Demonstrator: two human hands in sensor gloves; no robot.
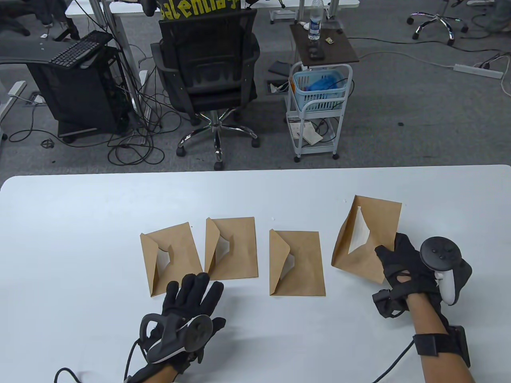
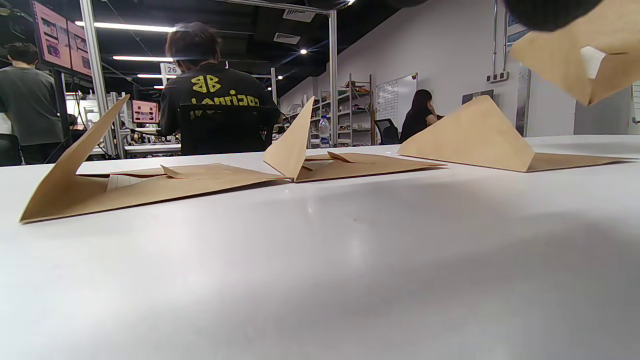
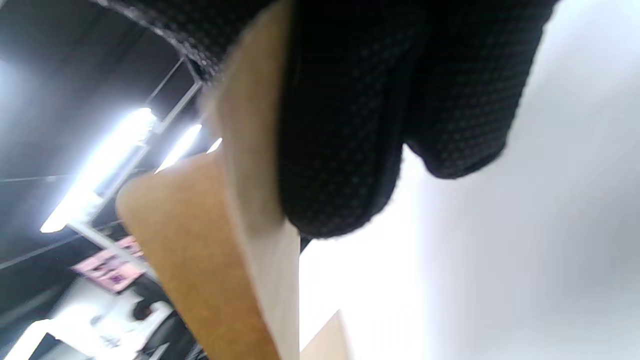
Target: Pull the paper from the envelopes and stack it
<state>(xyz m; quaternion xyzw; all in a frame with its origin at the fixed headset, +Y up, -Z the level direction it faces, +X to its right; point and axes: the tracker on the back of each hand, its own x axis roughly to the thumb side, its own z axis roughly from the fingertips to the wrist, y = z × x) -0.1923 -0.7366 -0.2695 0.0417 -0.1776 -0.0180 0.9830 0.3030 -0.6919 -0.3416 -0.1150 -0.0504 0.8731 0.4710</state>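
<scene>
Several brown envelopes with open flaps are on the white table (image 1: 80, 223). My right hand (image 1: 393, 259) grips the rightmost envelope (image 1: 379, 227) by its near right corner and holds it tilted up off the table; white paper (image 1: 361, 235) shows in its opening. In the right wrist view my fingers (image 3: 360, 130) press on that envelope (image 3: 200, 250). Three envelopes lie flat in a row: left (image 1: 175, 255), middle (image 1: 235, 247) and another (image 1: 299, 263). My left hand (image 1: 195, 291) lies flat, fingers spread, at the near edges of the left two envelopes, holding nothing.
Beyond the table's far edge stand an office chair (image 1: 207, 68) and a white cart with a blue basket (image 1: 319, 87). In the left wrist view the flat envelopes (image 2: 150, 185) lie ahead with raised flaps and the lifted one (image 2: 575, 55) is at the top right.
</scene>
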